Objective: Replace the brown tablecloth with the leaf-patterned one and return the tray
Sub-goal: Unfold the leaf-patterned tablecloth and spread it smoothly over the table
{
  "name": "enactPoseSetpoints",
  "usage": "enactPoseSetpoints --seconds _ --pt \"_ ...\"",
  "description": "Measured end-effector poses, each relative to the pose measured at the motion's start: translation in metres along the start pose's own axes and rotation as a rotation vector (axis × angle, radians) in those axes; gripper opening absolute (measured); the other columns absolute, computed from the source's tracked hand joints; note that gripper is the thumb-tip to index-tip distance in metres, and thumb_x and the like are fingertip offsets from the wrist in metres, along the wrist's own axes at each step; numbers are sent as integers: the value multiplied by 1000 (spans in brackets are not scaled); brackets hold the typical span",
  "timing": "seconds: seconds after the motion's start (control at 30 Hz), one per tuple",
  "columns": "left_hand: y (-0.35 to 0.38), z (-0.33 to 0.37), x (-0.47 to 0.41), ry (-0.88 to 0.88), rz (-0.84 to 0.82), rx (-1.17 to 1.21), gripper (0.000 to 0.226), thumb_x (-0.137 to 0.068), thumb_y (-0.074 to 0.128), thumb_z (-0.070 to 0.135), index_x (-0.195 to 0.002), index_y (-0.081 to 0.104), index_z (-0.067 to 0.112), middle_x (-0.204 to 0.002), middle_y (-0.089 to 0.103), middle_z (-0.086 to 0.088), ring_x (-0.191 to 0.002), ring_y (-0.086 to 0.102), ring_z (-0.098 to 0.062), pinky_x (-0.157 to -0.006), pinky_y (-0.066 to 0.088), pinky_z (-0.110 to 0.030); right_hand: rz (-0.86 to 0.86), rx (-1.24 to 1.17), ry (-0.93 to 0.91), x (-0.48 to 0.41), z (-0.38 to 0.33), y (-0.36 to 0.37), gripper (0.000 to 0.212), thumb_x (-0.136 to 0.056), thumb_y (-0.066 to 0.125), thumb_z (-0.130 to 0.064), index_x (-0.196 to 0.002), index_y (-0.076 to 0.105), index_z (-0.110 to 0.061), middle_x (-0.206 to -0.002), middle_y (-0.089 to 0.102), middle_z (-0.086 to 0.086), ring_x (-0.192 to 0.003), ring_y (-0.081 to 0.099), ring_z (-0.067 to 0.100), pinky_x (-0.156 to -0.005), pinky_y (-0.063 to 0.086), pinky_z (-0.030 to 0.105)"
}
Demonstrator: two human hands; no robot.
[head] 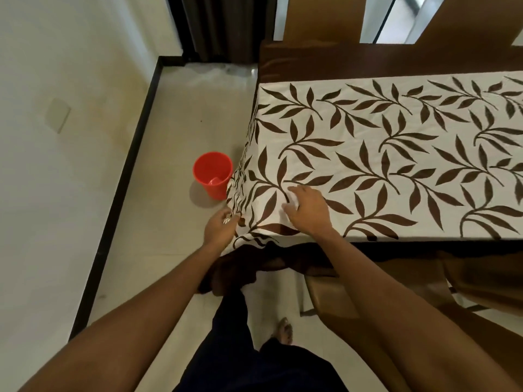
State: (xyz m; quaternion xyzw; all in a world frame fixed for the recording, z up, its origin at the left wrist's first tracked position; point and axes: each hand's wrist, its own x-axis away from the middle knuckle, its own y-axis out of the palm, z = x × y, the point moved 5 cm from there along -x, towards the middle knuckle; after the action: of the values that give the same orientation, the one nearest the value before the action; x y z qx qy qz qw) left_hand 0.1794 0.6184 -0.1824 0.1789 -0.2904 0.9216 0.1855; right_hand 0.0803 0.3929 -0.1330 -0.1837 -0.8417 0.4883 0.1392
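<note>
The leaf-patterned tablecloth (396, 154) (white, with dark brown sprigs) lay spread flat over the bench (325, 63), its left edge and near corner draping down. The brown tablecloth (254, 267) hung crumpled beneath that near corner.

Red cup (212, 174), perhaps bin, on floor (175, 131)

leaf-patterned tablecloth (396, 154): cut off at right edge | left hand (219, 229): fingertips hidden behind its corner
</note>
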Motion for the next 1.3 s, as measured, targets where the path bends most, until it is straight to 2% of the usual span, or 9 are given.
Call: enactPoseSetpoints --seconds 0.07,0.17,0.33,0.43,0.57,0.73,0.97,1.17,1.3 --pt "22 22 -1 104 -84 -70 49 -94 61 35 -140 54 21 -142 56 -1 -125 55 -20 -106 45 -40 -71 148 -11 2 5 17 60 -97 55 -48 -149 47 -18 -158 40 13 -147 34 34 -120 29 49" --pt "47 47 0 302 -142 -224 60 -97 58 32 -151 39 14 -155 41 -6 -143 36 -21 -119 29 -42 -68 163 0 11 8 35 62 -101 43 -52 -155 38 -22 -166 26 13 -154 18 35 -124 16 56" --pt "59 75 -21 456 -114 -458 67 -95 58 35 -151 34 8 -155 36 -13 -144 33 -29 -117 31 -46 17 145 40 1 15 34 58 -101 42 -54 -150 44 -24 -163 32 11 -153 22 32 -122 17 61" --pt "58 92 -41 539 -89 -593 71 -96 56 38 -155 30 10 -162 25 -13 -150 19 -32 -122 22 -47 43 138 118 -14 27 27 57 -101 41 -55 -149 44 -24 -164 30 9 -154 18 31 -121 12 64" --pt "69 129 -81 660 -161 -714 70 -98 51 41 -156 26 11 -165 20 -11 -152 12 -33 -120 23 -51 16 136 196 -47 50 21 61 -102 32 -60 -155 33 -29 -169 17 7 -157 7 32 -120 3 68" --pt "91 180 -153 774 -200 -855 71 -100 42 49 -156 24 10 -165 18 -13 -153 9 -32 -122 14 -48 13 175 237 -104 57 23 67 -100 17 -69 -159 18 -38 -171 6 3 -157 -2 27 -120 -7 65" --pt "123 262 -309 777 -217 -921 69 -100 36 55 -157 24 19 -166 13 -12 -153 8 -32 -122 10 -55 60 144 352 -270 63 6 66 -100 15 -67 -160 18 -38 -171 4 1 -157 -5 25 -119 -12 64" --pt "132 324 -417 781 -168 -956 71 -101 32 55 -159 19 17 -166 9 -14 -154 6 -30 -123 4 -52 0 146 361 -420 77 -15 64 -101 21 -66 -159 21 -38 -171 7 2 -157 0 28 -118 -2 68" --pt "143 360 -473 726 -138 -947 70 -101 28 56 -159 14 18 -166 5 -15 -154 2 -30 -123 2 -52 -10 157 408 -482 91 -19 67 -100 11 -70 -160 9 -42 -171 -1 -2 -157 -9 28 -116 -8 70"
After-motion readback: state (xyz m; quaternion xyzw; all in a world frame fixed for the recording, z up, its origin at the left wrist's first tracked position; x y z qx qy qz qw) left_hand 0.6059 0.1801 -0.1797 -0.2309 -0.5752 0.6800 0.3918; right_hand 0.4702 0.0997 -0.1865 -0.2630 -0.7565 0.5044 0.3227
